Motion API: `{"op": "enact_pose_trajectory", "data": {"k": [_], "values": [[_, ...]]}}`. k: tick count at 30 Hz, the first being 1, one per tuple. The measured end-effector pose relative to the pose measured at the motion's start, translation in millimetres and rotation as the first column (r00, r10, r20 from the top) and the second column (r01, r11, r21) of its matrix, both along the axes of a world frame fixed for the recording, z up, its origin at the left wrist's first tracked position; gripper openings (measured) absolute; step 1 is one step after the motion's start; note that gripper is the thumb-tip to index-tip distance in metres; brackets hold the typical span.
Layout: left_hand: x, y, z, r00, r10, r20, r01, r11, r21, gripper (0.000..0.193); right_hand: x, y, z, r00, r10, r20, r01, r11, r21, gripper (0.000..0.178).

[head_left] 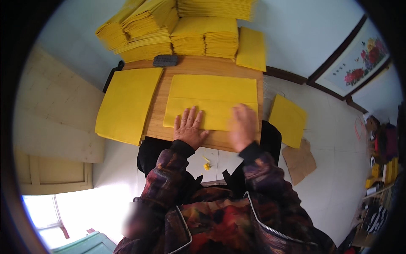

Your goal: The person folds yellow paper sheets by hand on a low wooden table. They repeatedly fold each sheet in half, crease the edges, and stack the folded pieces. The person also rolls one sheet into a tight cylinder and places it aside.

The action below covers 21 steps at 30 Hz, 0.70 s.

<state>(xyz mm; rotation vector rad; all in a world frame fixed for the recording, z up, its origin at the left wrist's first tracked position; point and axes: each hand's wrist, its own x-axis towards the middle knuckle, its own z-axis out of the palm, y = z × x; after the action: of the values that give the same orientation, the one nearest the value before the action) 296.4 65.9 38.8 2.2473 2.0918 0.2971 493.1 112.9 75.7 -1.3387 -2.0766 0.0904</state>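
A yellow paper sheet [215, 86] lies on the wooden table in front of me, a straight crease or edge running across it from side to side. My left hand [189, 129] rests flat on its near part, fingers spread and pointing away from me. Over the sheet's near right corner is my right hand [244, 127], blurred by motion, so its fingers and anything in them cannot be made out. To the left, a stack of flat yellow sheets [127, 103] reaches past the table's left edge.
High piles of folded yellow paper [203, 38] line the table's [194, 63] back, with a dark grey block [165, 60] before them. Another yellow stack [288, 120] stands low on the right, near brown cardboard [299, 161]. Yellow scraps [207, 166] lie on the floor.
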Motion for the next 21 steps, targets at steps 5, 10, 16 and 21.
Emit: {"op": "enact_pose_trajectory", "data": {"k": [5, 10, 16, 21], "values": [[-7.2, 9.7, -5.8, 0.999, 0.028, -0.035, -0.036, 0.968, -0.248, 0.076, -76.9, -31.0, -18.7, 0.939, 0.344, -0.018, -0.341, 0.921, -0.188, 0.076], [-1.3, 3.9, -4.1, 0.989, -0.001, -0.147, -0.019, 0.99, -0.141, 0.071, -62.2, -30.2, -29.9, 0.944, 0.331, 0.003, -0.312, 0.892, -0.326, 0.088], [-1.9, 0.6, -2.3, 1.0, -0.011, -0.021, 0.012, 0.999, 0.037, 0.075, -4.5, -32.8, -32.7, 0.96, 0.229, 0.164, -0.161, 0.923, -0.35, 0.096], [-21.5, -6.5, -4.0, 1.0, 0.019, -0.018, -0.018, 0.998, 0.058, 0.078, 57.2, -31.4, -27.6, 0.947, 0.128, 0.293, -0.028, 0.946, -0.323, 0.096]]}}
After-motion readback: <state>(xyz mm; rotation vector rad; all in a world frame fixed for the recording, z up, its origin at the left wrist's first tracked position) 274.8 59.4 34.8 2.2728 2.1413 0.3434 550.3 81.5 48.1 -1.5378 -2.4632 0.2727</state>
